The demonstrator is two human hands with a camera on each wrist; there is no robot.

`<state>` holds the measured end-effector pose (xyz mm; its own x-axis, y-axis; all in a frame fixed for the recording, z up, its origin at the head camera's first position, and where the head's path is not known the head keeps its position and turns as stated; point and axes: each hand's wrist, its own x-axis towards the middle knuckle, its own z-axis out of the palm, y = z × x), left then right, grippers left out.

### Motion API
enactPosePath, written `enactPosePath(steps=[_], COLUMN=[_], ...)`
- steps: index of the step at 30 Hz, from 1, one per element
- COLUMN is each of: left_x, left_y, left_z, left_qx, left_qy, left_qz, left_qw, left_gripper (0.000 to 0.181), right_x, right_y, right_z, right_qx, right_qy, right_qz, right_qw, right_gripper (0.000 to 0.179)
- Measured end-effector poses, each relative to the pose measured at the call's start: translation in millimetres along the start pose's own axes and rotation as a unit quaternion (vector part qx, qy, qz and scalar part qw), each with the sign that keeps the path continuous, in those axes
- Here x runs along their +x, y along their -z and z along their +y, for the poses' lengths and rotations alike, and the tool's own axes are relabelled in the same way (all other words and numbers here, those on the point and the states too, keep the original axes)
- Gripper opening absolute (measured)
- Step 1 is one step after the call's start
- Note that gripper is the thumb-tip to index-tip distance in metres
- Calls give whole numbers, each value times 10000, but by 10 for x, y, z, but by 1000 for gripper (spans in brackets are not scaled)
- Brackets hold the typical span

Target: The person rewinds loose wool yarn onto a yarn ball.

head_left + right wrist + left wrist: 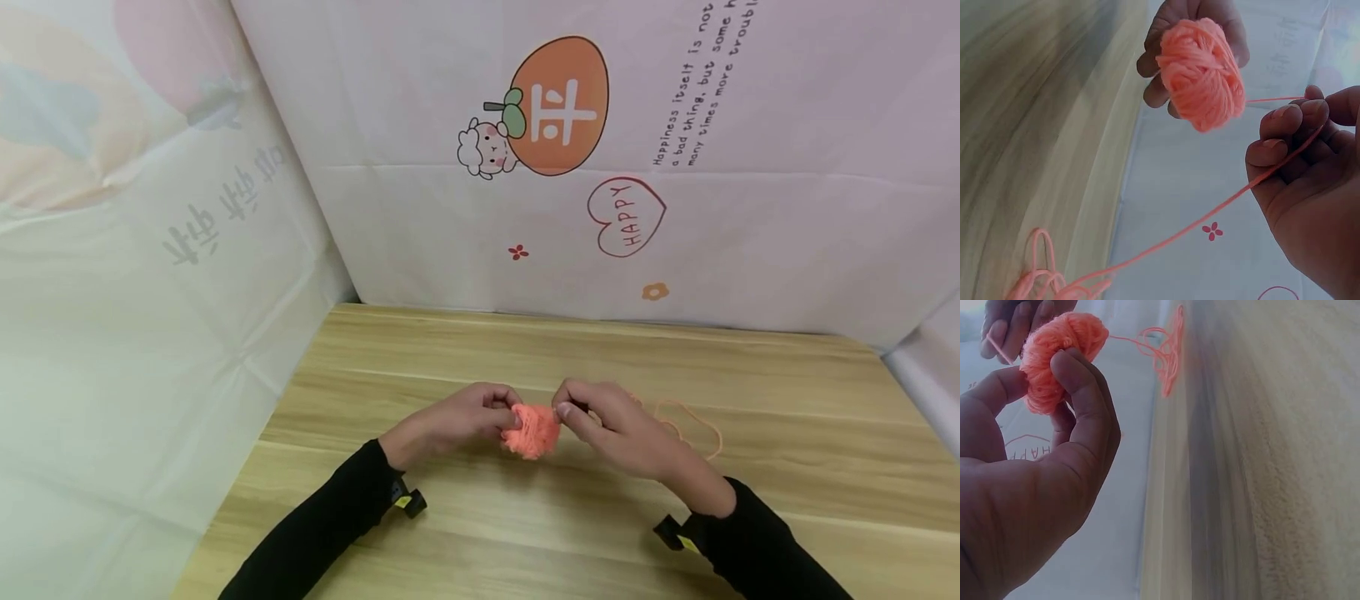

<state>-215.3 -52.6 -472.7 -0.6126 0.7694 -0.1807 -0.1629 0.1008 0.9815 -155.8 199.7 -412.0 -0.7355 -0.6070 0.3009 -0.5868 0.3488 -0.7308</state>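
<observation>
A small ball of coral-pink yarn [534,433] is held up over the wooden table. My left hand [480,412] grips it from the left, with thumb and fingers on its sides, as the left wrist view shows on the yarn ball [1060,353]. Just right of the ball, my right hand [618,425] pinches a strand of the yarn between thumb and fingertips. In the right wrist view a short taut length runs from the ball [1202,75] to that pinch. From there the strand [1210,215] crosses the right palm and slopes down toward the table.
Loose loops of yarn [697,425] lie on the wooden table [525,533], behind and right of the right hand. A white printed cloth [420,233] hangs along the table's back edge, and another cloth [150,350] covers the left side.
</observation>
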Motion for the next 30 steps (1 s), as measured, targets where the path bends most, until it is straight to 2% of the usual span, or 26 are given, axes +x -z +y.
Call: enactPosePath(steps=[6, 12, 18, 23, 27, 30], left_x=[15, 23, 1, -44, -65, -75], left_y=[34, 47, 62, 7, -44, -63], left_z=[17, 79, 197, 304, 343, 352], left_qx=[-88, -481, -693, -555, -372, -398], left_qy=[-102, -356, -1021, -1539, -1743, -1822], left_qz=[274, 494, 479, 338, 301, 333], left_qw=[9995, 9970, 9912, 9860, 9835, 9819], left_gripper=[23, 22, 27, 36, 34, 32], right_x=[-66, -60, -107, -127, -128, -125], right_y=[-81, -182, -263, -325, -357, -359], right_z=[-41, -121, -39, 113, 187, 213], right_qx=[46, 54, 128, 219, 255, 317], right_qy=[233, 615, 226, 49, 110, 106], right_qz=[52, 126, -111, -126, 24, 123], right_qw=[9997, 9980, 9996, 9997, 9996, 9994], right_gripper=[20, 26, 20, 19, 22, 21])
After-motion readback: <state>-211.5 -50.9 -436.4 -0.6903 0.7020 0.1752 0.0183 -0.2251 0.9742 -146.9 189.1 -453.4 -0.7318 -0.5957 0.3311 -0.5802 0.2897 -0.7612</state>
